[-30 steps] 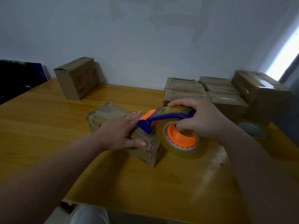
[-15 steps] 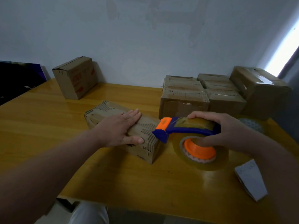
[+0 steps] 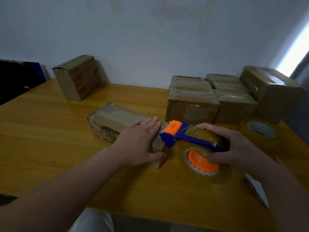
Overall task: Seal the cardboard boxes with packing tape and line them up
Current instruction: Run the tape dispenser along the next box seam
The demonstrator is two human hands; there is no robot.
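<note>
A long cardboard box (image 3: 113, 120) with a cartoon print lies at the table's middle. My left hand (image 3: 138, 143) lies flat on its near right end, fingers straight and thumb down the side. My right hand (image 3: 234, 148) grips a blue and orange tape dispenser (image 3: 184, 136) with a clear tape roll on an orange hub (image 3: 200, 162). The dispenser's orange head touches the box's right end, just beyond my left fingertips.
Several taped boxes (image 3: 192, 104) stand packed together at the back right, with a bigger box (image 3: 274, 87) beside them. One box (image 3: 76, 77) stands at the back left. A spare tape roll (image 3: 260, 131) and a white paper slip (image 3: 257, 190) lie at the right.
My right hand pulled the dispenser off the box to the right, then brought its head back to the box's right end. My left hand stayed pressed on the box.
</note>
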